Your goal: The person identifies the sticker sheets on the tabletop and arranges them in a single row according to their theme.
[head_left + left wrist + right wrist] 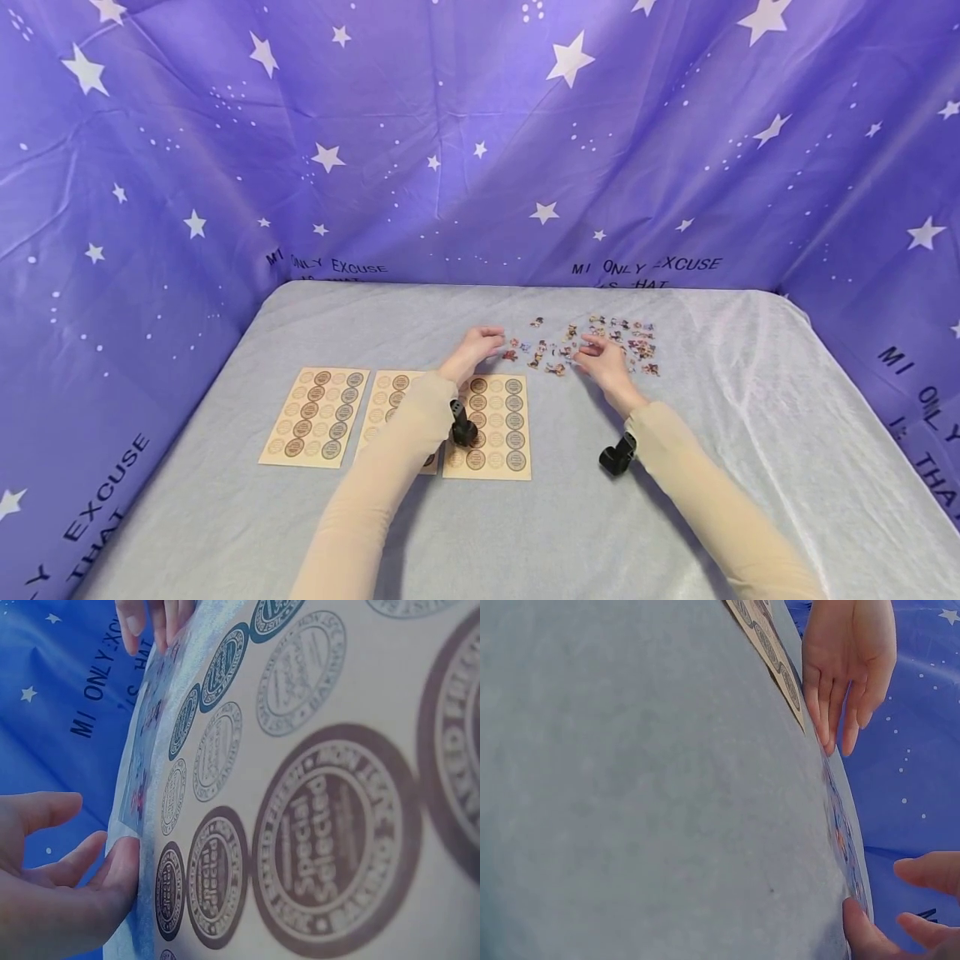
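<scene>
Evidently we have small colourful figures laid out flat on the cloth-covered table (pixel 570 533), and the work looks to us only partly done. A loose group (pixel 536 362) lies thinly spread between our two hands, with one lone figure (pixel 537 322) farther off toward the backdrop (pixel 480 208), while a denser cluster (pixel 643 350) sits to the right, its pieces close together and some seemingly overlapping. We judge that the loose group is the part already spaced out and that the cluster is what is left, though we cannot count either at this size. The three label sheets (pixel 495 425) lie side by side, flat and apart from the figures; most of the round labels that we can see appear to be in place, and our left sleeve covers much of the middle sheet.

As for reach, our left hand (pixel 474 352) is just beside the left edge of the loose group, its fingers extended and nothing visible in its grasp. Our right hand (pixel 609 367) is between the loose group and the cluster, thumb and fingers spread apart, gripping nothing that we can see; its fingertips are right by the nearest figures, and whether they touch we cannot tell.
</scene>
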Motion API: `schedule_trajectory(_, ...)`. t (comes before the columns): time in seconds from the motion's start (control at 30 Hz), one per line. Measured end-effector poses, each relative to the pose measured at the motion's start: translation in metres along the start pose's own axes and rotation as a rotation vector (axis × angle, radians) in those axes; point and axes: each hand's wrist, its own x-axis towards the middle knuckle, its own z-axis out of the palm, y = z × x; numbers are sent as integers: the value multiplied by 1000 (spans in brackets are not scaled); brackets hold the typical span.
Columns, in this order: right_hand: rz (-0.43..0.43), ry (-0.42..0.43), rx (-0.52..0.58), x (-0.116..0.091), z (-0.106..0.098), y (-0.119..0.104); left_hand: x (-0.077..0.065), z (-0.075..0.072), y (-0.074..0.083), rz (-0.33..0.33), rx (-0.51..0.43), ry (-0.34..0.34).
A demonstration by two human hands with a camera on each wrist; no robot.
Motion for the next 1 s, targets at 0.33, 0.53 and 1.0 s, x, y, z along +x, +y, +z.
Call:
schedule_trajectory(0.33,0,-5,55,-7,3,-7,-14,2,13,34,104,-39)
schedule_trajectory(0.53,7,2,35,-11,6,-14,27,8,-16,35,179,-20)
schedule_trajectory(1.0,-156,34,199,96,-3,116,112,16,-76,-15,286,72)
